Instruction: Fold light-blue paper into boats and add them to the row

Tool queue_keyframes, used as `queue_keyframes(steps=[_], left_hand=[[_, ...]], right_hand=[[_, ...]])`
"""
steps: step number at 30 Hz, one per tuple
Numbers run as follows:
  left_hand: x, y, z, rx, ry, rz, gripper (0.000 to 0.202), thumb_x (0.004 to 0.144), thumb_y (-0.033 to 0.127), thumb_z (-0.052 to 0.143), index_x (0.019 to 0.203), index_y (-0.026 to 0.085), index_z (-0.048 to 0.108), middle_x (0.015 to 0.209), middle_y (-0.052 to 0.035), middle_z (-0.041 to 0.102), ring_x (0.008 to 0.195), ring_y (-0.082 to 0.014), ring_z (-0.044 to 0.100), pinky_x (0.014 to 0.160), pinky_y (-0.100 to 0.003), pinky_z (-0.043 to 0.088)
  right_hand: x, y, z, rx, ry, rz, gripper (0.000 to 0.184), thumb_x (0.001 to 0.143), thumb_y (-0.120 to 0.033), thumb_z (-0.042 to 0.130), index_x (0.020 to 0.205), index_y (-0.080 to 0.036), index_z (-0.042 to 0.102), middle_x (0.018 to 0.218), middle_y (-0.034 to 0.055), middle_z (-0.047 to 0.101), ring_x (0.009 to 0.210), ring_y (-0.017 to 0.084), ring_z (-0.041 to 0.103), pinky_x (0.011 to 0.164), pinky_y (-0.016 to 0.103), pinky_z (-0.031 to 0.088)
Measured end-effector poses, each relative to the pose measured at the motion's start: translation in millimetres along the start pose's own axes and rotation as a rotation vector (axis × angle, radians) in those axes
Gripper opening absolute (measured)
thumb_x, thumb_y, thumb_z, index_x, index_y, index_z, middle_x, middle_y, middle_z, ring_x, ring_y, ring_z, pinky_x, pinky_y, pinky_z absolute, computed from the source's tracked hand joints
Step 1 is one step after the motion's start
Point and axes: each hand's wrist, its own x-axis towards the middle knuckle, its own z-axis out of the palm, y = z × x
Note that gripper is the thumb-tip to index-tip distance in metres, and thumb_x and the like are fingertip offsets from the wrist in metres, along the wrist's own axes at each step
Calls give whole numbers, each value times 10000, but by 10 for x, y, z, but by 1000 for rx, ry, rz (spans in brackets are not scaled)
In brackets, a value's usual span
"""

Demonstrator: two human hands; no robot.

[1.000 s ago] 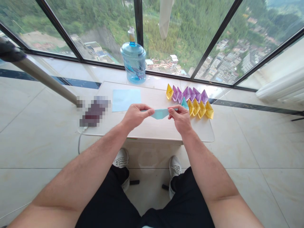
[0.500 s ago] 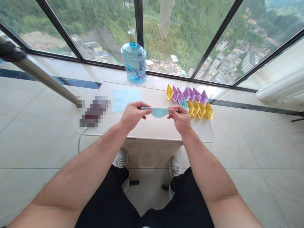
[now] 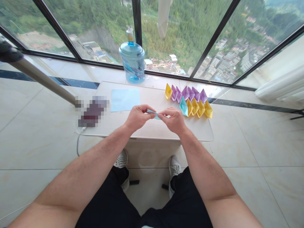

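Note:
A folded piece of light blue paper [image 3: 156,116] is pinched between both hands above the low white table [image 3: 152,129]; fingers cover most of it. My left hand [image 3: 139,117] is closed on its left end. On the other side my right hand [image 3: 172,119] is closed on it, the fingertips of both hands close together. Behind my left hand a flat light blue sheet [image 3: 125,99] lies on the table. To the right of my right hand stands a blue paper boat [image 3: 183,107], at the end of a row of yellow paper boats [image 3: 201,109].
Several purple paper boats [image 3: 187,93] and one yellow boat [image 3: 168,91] form a back row. A large blue water bottle [image 3: 132,63] stands behind the table by the window. At the table's left lies a blurred-out object [image 3: 93,111] with a cable, near a slanting pole [image 3: 45,77].
My hands have come closer together, and the folded paper between them now shows less. The blue paper boat, partly covered before by my right hand, is now in plain view.

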Motion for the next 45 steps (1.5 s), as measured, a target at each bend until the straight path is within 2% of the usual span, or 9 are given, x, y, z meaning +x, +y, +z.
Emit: queue_keyframes(steps=[8, 17, 24, 27, 29, 32, 34, 40, 45], left_hand=[[-16, 42, 21, -132, -5, -74, 282, 596, 349, 877, 766, 147, 777, 600, -22, 667, 599, -151, 607, 610, -288, 480], [-16, -12, 28, -359, 15, -177, 319, 553, 362, 903, 737, 159, 738, 745, -28, 703, 660, -133, 633, 670, -294, 548], [60, 24, -57, -478, 172, -105, 353, 657, 475, 845, 788, 189, 684, 878, -41, 730, 759, -127, 647, 629, -226, 471], [47, 28, -21, -410, 48, -102, 411, 628, 475, 868, 889, 185, 735, 910, -59, 743, 762, -140, 644, 644, -241, 471], [20, 11, 29, -328, -49, -135, 374, 569, 406, 899, 803, 161, 741, 785, -50, 724, 694, -148, 621, 630, -262, 467], [-4, -22, 82, -249, -66, -166, 301, 581, 389, 868, 682, 148, 719, 649, -27, 673, 611, -146, 579, 610, -285, 454], [9, -36, 76, -220, -18, -157, 282, 587, 386, 849, 656, 150, 712, 624, -16, 656, 597, -140, 563, 604, -285, 442], [176, -55, -143, -307, 284, -126, 260, 519, 302, 867, 593, 152, 669, 599, 9, 627, 584, -110, 535, 604, -267, 433], [273, -61, -362, -377, 355, -122, 252, 501, 251, 872, 611, 145, 671, 631, -5, 645, 651, -142, 611, 666, -292, 498]], right_hand=[[-34, -42, -2, -52, 18, 19, 185, 856, -265, 693, 679, -228, 729, 679, 18, 660, 690, 161, 579, 700, 295, 448], [-27, -87, -7, -13, -9, 28, 206, 851, -280, 676, 656, -221, 702, 668, 16, 642, 667, 152, 567, 663, 285, 444], [-59, -67, 4, 77, -10, 134, 174, 803, -260, 686, 642, -197, 703, 653, 6, 651, 626, 134, 556, 625, 271, 429], [-67, -78, 53, 188, -20, 231, 204, 798, -340, 714, 666, -184, 715, 626, -2, 647, 591, 123, 535, 577, 258, 408], [-63, -95, 102, 232, -27, 282, 283, 795, -433, 727, 676, -176, 717, 596, -8, 630, 565, 115, 509, 544, 252, 385], [-53, -121, 163, 234, -24, 316, 380, 792, -522, 718, 659, -166, 706, 567, -11, 606, 551, 109, 483, 524, 248, 362], [-50, -125, 175, 207, -29, 328, 373, 796, -502, 708, 636, -165, 690, 563, -12, 601, 552, 108, 483, 525, 246, 358], [-63, -61, 93, 146, -60, 364, 235, 783, -372, 685, 656, -175, 695, 558, -21, 603, 532, 110, 493, 527, 249, 360], [-49, 15, -75, 104, -103, 370, 215, 746, -339, 699, 611, -174, 671, 546, -21, 594, 527, 109, 484, 527, 251, 358]])
